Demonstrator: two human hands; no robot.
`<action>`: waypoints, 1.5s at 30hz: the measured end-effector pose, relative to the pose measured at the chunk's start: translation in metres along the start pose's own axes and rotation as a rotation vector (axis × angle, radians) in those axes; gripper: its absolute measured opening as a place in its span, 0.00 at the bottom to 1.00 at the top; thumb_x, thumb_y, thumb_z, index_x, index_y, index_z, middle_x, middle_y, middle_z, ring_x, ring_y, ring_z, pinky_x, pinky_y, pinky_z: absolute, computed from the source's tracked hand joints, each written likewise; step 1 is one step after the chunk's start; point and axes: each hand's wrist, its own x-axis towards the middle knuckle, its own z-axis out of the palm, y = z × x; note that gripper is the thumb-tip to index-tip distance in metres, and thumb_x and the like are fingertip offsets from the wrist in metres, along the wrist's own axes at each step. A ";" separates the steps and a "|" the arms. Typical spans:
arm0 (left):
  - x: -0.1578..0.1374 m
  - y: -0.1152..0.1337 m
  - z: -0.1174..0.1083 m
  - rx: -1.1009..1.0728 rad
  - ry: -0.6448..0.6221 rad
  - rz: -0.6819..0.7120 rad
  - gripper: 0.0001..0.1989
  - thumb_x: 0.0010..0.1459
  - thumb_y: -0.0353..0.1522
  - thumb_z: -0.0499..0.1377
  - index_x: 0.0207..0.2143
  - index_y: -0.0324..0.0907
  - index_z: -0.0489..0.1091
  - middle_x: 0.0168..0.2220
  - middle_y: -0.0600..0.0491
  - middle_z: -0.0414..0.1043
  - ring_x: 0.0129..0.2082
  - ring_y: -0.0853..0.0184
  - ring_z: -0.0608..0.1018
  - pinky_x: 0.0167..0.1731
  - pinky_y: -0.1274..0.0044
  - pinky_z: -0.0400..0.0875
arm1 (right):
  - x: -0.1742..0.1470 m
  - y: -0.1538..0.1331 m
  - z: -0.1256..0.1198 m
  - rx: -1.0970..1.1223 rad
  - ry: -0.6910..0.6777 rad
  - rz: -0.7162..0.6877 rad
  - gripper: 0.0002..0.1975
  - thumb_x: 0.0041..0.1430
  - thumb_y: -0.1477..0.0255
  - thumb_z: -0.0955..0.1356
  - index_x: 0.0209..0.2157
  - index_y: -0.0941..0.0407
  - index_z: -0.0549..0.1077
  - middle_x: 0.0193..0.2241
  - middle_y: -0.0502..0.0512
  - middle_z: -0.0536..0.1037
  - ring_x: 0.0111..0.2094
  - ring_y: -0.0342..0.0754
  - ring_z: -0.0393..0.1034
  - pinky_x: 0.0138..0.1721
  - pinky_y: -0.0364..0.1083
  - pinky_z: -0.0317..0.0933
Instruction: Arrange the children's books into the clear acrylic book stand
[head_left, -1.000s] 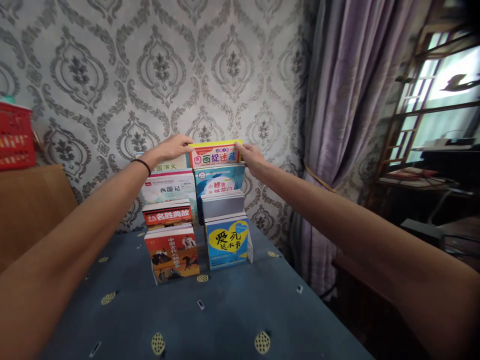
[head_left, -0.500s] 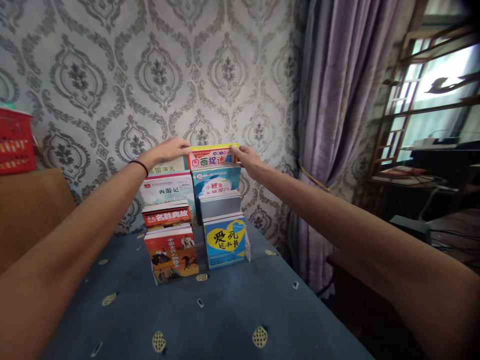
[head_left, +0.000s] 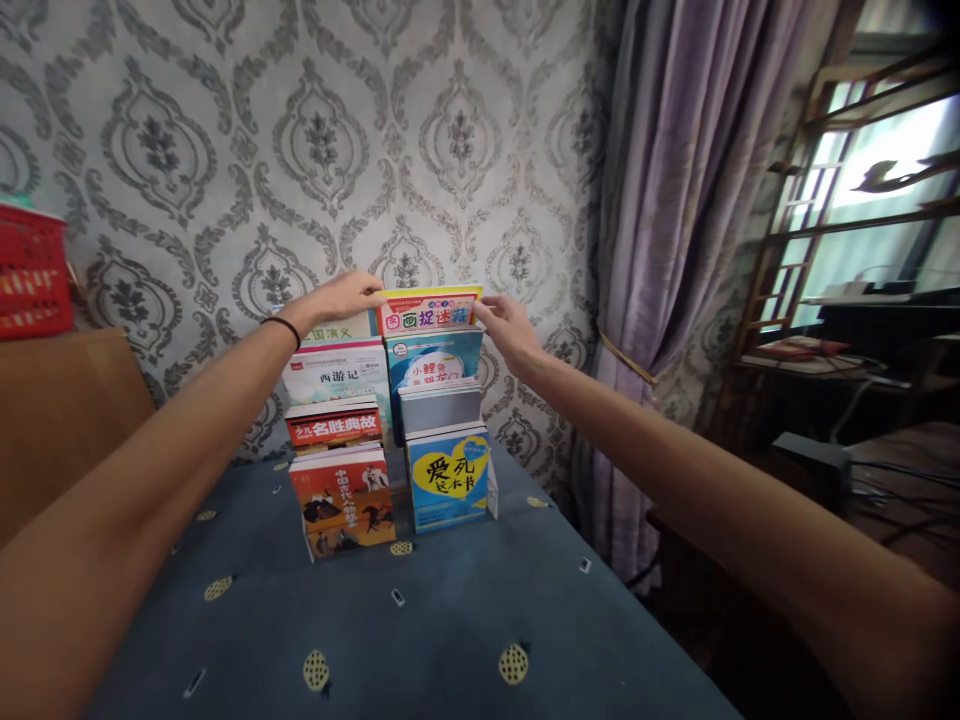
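A picture book (head_left: pixel 431 315) with a yellow top edge stands in the back row of a book rack, on the right. My left hand (head_left: pixel 349 297) pinches its upper left corner, with a dark band round the wrist. At the upper right edge is my right hand (head_left: pixel 511 328), its thumb and fingers slightly apart beside the cover. Before the picture book stands a teal book (head_left: pixel 442 355); a blue book with a yellow heart (head_left: pixel 448 480) is at the front. The left column holds a pale book (head_left: pixel 337 375), a red book (head_left: pixel 334 425) and an orange book (head_left: pixel 345 505).
A clear rack side (head_left: pixel 492 485) shows beside the blue book. Under the rack lies a dark blue tablecloth (head_left: pixel 420 650) with pineapple prints. At left, a red basket (head_left: pixel 30 270) sits on a brown box (head_left: pixel 71 420). A purple curtain (head_left: pixel 675 200) hangs at right, near shelving (head_left: pixel 795 230).
My right hand has slid off the picture book's upper right corner, a little to the right and down, and its fingers have loosened. The left hand stays at the upper left corner.
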 end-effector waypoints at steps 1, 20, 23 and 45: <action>0.000 0.000 0.000 -0.007 -0.011 -0.002 0.11 0.52 0.38 0.55 0.22 0.43 0.61 0.21 0.57 0.58 0.22 0.70 0.60 0.24 0.75 0.51 | -0.010 0.000 -0.002 -0.010 0.001 -0.033 0.18 0.60 0.60 0.67 0.46 0.57 0.72 0.46 0.65 0.79 0.47 0.57 0.75 0.51 0.56 0.68; -0.010 0.010 0.004 0.205 -0.040 -0.154 0.28 0.58 0.50 0.52 0.52 0.40 0.68 0.46 0.43 0.74 0.41 0.57 0.74 0.39 0.71 0.65 | -0.217 0.008 -0.012 -0.282 -0.317 -0.420 0.11 0.68 0.71 0.63 0.47 0.53 0.74 0.52 0.62 0.77 0.56 0.54 0.71 0.57 0.57 0.65; -0.014 0.008 0.005 0.223 0.011 -0.164 0.33 0.59 0.49 0.54 0.60 0.39 0.62 0.51 0.41 0.73 0.48 0.54 0.75 0.45 0.68 0.67 | -0.249 0.026 -0.004 -0.229 -0.379 -0.357 0.11 0.67 0.72 0.62 0.46 0.53 0.75 0.51 0.61 0.78 0.55 0.53 0.72 0.57 0.55 0.66; -0.264 0.174 0.228 0.034 -0.019 0.102 0.14 0.66 0.30 0.50 0.51 0.48 0.68 0.47 0.47 0.78 0.49 0.57 0.80 0.51 0.64 0.79 | -0.355 0.108 0.015 -0.191 -0.520 0.159 0.15 0.63 0.71 0.63 0.47 0.55 0.76 0.45 0.60 0.81 0.48 0.54 0.75 0.52 0.54 0.67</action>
